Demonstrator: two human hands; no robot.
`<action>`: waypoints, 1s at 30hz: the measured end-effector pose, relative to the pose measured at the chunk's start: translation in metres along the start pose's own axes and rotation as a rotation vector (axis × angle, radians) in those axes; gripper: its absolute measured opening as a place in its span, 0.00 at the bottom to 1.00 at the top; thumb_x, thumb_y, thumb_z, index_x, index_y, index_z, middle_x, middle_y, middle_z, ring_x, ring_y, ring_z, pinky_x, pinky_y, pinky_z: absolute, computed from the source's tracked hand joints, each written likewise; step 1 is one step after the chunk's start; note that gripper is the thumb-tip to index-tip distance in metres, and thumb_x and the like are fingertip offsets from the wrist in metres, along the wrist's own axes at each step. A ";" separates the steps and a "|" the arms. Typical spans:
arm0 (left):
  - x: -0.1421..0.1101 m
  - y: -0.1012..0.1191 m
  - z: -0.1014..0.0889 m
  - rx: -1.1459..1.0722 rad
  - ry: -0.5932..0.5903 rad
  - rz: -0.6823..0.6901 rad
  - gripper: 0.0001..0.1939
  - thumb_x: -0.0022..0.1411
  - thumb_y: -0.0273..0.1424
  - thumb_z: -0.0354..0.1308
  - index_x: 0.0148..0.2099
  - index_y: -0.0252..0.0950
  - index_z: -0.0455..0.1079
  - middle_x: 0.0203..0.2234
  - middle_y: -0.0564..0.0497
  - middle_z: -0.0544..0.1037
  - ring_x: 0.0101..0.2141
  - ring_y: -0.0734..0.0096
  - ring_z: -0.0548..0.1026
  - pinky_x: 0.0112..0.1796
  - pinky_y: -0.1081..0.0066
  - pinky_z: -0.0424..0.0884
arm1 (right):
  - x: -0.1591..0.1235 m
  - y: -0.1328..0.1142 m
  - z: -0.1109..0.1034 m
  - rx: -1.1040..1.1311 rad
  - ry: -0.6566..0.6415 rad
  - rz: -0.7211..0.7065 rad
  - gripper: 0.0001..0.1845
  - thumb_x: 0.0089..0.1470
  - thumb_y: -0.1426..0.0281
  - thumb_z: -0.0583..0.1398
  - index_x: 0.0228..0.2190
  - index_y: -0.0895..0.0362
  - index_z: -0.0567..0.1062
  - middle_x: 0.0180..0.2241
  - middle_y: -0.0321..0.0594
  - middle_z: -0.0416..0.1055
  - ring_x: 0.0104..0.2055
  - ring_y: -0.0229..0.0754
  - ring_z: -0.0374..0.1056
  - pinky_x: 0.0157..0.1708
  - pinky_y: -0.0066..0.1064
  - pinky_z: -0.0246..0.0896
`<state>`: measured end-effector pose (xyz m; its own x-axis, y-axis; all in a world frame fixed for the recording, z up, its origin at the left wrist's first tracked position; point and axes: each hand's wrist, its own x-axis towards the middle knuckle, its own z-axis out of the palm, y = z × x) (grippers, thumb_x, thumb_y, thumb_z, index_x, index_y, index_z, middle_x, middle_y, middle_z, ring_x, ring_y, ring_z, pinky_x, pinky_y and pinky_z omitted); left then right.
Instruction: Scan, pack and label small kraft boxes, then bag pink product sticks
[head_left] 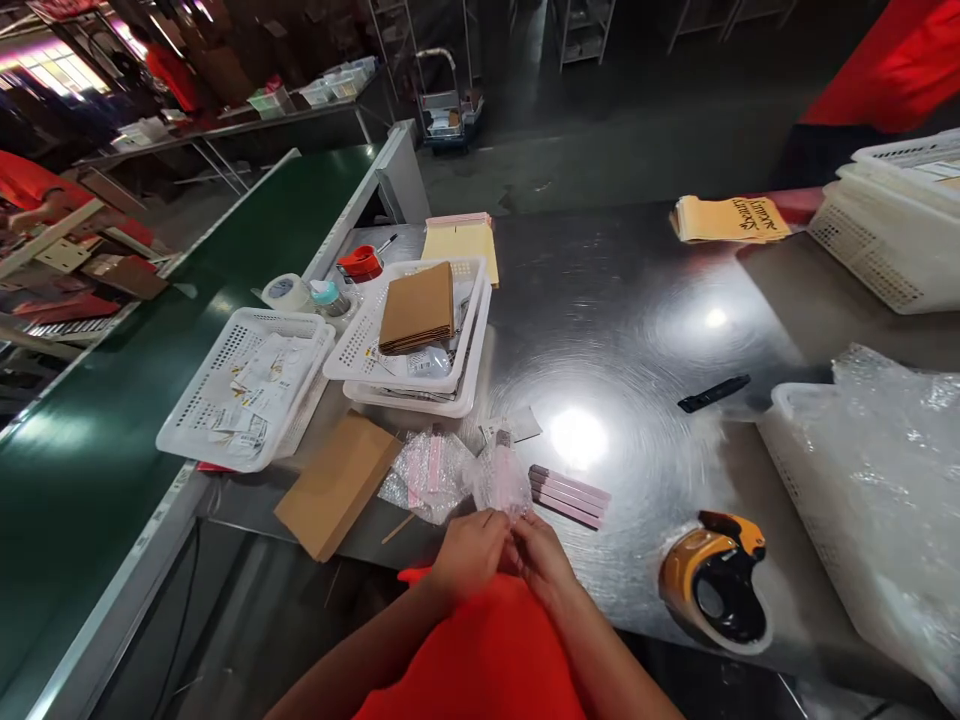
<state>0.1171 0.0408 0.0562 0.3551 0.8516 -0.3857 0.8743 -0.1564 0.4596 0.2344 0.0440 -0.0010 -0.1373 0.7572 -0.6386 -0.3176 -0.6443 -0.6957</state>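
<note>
My left hand [471,550] and my right hand [543,552] are close together at the table's front edge, both closed on the near end of a bubble wrap bag [496,490]. A slim pink item with a dark end shows through its clear film. Just left of it lie more bubble wrap bags [431,470] with pink items inside. To the right rests a row of several slim pink sticks [570,496] with dark ends. A small printed packet [521,424] sits behind the bag. My fingertips are partly hidden by the film.
Left are a cardboard box [337,487], a white basket [244,385] of packets and stacked baskets [409,380] holding brown cardboard. A tape dispenser [712,585], a black cutter [714,393] and a basket of bubble wrap [877,500] lie right. A green conveyor [247,255] runs alongside.
</note>
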 end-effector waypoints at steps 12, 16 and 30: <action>0.007 -0.025 -0.043 -0.543 0.463 -0.248 0.07 0.61 0.35 0.47 0.33 0.39 0.63 0.23 0.55 0.70 0.25 0.72 0.69 0.28 0.73 0.63 | -0.011 -0.007 -0.005 -1.055 -0.148 -0.616 0.09 0.58 0.68 0.55 0.35 0.56 0.75 0.60 0.52 0.60 0.46 0.48 0.69 0.46 0.41 0.66; 0.003 -0.043 -0.046 -0.567 0.472 -0.291 0.07 0.59 0.35 0.49 0.31 0.39 0.62 0.22 0.57 0.68 0.24 0.73 0.68 0.27 0.73 0.62 | -0.012 -0.007 -0.004 -0.991 -0.303 -0.798 0.08 0.60 0.73 0.53 0.33 0.55 0.73 0.42 0.46 0.73 0.42 0.44 0.69 0.42 0.35 0.66; -0.014 -0.042 -0.065 -0.230 0.310 -0.265 0.08 0.62 0.30 0.46 0.30 0.39 0.61 0.25 0.53 0.71 0.28 0.69 0.69 0.30 0.71 0.61 | -0.036 -0.022 0.003 -1.371 -0.459 -0.907 0.12 0.61 0.74 0.52 0.35 0.55 0.75 0.36 0.44 0.77 0.38 0.44 0.71 0.36 0.33 0.64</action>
<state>0.0542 0.0682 0.0946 -0.0168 0.9618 -0.2731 0.8130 0.1721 0.5562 0.2430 0.0318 0.0383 -0.6977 0.7138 0.0610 0.5054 0.5507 -0.6643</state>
